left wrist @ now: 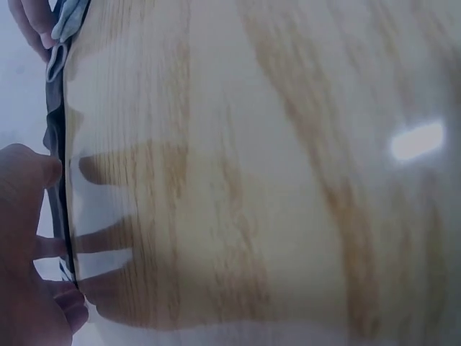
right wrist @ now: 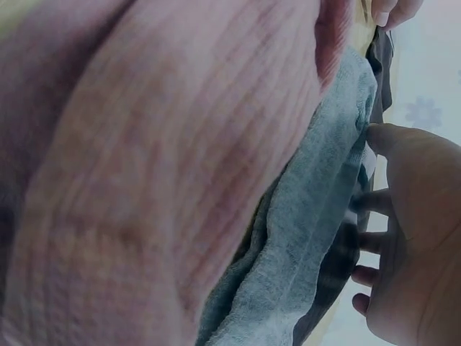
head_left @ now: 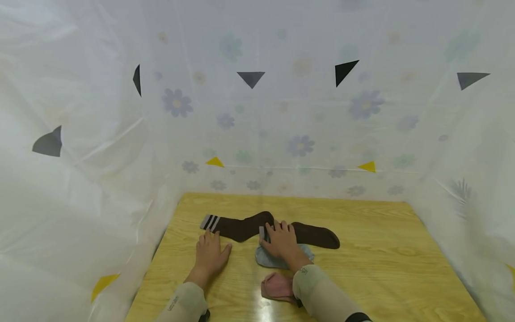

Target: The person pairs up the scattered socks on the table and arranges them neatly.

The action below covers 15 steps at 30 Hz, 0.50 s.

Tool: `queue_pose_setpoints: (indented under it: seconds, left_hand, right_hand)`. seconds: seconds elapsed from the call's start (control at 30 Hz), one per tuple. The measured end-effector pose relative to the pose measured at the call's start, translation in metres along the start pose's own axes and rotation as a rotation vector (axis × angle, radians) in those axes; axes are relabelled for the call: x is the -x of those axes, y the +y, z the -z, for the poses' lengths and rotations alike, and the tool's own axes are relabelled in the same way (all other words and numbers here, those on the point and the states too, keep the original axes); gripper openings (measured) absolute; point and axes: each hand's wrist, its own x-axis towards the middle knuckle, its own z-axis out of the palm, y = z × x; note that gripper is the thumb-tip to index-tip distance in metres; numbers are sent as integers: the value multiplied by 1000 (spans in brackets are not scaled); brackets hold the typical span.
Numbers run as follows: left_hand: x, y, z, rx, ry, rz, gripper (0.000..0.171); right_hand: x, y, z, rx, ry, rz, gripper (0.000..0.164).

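Observation:
Two dark brown socks lie flat on the table in the head view. The left sock (head_left: 249, 226) has a pale striped cuff at its left end, and the fingertips of my left hand (head_left: 209, 254) touch that cuff's lower edge. My right hand (head_left: 282, 241) rests its spread fingers over the cuff end of the right sock (head_left: 318, 235), hiding much of it. Under the right wrist is a bunched grey-blue sock (head_left: 265, 258), seen close up as a fuzzy blue sock (right wrist: 317, 194) in the right wrist view. Fingers of my left hand (left wrist: 25, 238) are spread at the dark fabric's edge.
A pink folded sock (head_left: 276, 286) lies nearer to me, partly behind the right sleeve, and looms large in the right wrist view. The wooden table (head_left: 382, 268) is bordered by pale plastic sheeting (head_left: 301, 179) with flower prints, at the back and both sides.

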Motion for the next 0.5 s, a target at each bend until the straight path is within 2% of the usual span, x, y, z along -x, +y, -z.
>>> queue_pose_setpoints:
  seconds: [0.2,0.5]
  left_hand:
    - [1,2,3,-19,6,-10,68]
    - [3,7,7,-61,-40,-12,68]
  right_hand:
    - [4,-3,8,-8,-25,-4,80]
    - [5,-5,5,5,-19,-16,82]
